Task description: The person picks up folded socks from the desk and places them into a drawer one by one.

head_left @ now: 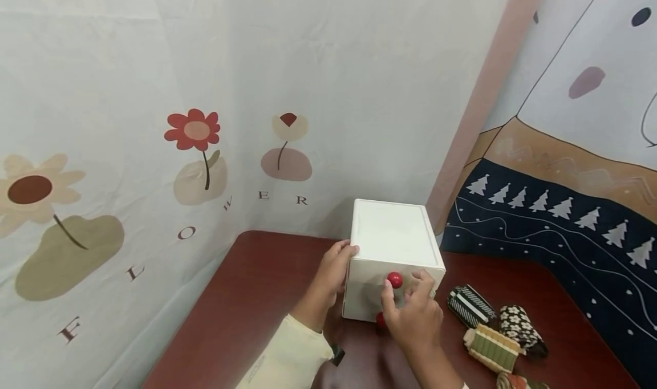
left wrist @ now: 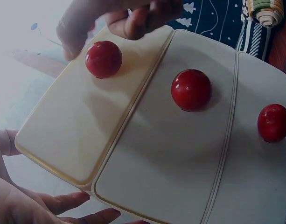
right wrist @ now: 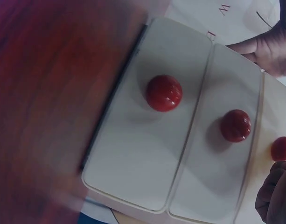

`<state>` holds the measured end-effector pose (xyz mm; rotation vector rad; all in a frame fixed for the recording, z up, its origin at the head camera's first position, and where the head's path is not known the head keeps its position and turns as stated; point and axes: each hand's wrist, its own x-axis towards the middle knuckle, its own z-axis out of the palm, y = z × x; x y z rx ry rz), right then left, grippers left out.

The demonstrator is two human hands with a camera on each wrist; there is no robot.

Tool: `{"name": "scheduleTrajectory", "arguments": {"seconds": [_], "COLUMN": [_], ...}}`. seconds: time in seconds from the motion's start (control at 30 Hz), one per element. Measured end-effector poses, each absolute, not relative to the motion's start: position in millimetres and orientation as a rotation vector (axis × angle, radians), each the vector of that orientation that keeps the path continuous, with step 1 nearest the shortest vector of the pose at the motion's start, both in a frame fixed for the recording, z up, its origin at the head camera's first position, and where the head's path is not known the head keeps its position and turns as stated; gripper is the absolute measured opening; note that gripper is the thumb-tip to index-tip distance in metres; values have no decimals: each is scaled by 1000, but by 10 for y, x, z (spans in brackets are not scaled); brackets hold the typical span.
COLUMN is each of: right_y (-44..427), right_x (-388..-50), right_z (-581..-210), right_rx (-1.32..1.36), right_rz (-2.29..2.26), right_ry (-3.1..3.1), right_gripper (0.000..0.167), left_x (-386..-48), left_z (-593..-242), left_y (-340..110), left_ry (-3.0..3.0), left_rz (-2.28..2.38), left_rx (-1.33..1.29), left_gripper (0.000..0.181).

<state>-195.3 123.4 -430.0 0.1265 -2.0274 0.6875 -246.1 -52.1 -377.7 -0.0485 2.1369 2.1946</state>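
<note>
A white box (head_left: 395, 232) with three stacked drawers stands on the table. Each drawer front has a round red knob; the top knob (head_left: 394, 280) (left wrist: 103, 59) (right wrist: 282, 149) is beside my right hand (head_left: 414, 315) (left wrist: 129, 19) (right wrist: 276, 193). That hand's thumb and fingers are apart near the knob, with a gap showing in the left wrist view. My left hand (head_left: 332, 272) (left wrist: 33, 200) (right wrist: 273, 51) rests against the box's left side, fingers extended and thumb at the top edge. The middle knob (left wrist: 191, 90) (right wrist: 235, 125) and bottom knob (left wrist: 274, 122) (right wrist: 163, 93) are untouched. All drawers look closed.
To the right of the box on the dark red table (head_left: 267, 280) lie several rolled fabric bundles: a black-and-white striped one (head_left: 470, 305), a flowered one (head_left: 519, 325) and a green-and-cream one (head_left: 493, 348) among them. Printed cloth hangings (head_left: 385, 92) stand behind the table.
</note>
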Motion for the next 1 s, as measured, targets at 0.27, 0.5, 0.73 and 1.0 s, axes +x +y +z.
{"name": "scheduleTrajectory", "arguments": {"seconds": [0.27, 0.5, 0.73, 1.0], "right_y": [1167, 1110, 1111, 1136], "right_x": [-2026, -2035, -2014, -1945], "right_z": [-4354, -4381, -4392, -4418], "right_rx": [88, 69, 78, 121], "right_rz": [684, 681, 677, 631], "right_ry": [-2083, -2081, -2080, -2063], "right_gripper": [47, 39, 37, 38], "left_x": [-2484, -2478, -2474, -2514], "left_z": [-3779, -3794, -3791, -3815], "left_y": [-528, -549, -561, -595], "left_ry": [2164, 2165, 2159, 2170], "left_rz": [2177, 2171, 2171, 2138], "left_rx": [-33, -33, -38, -21], "left_gripper": [71, 70, 69, 70]}}
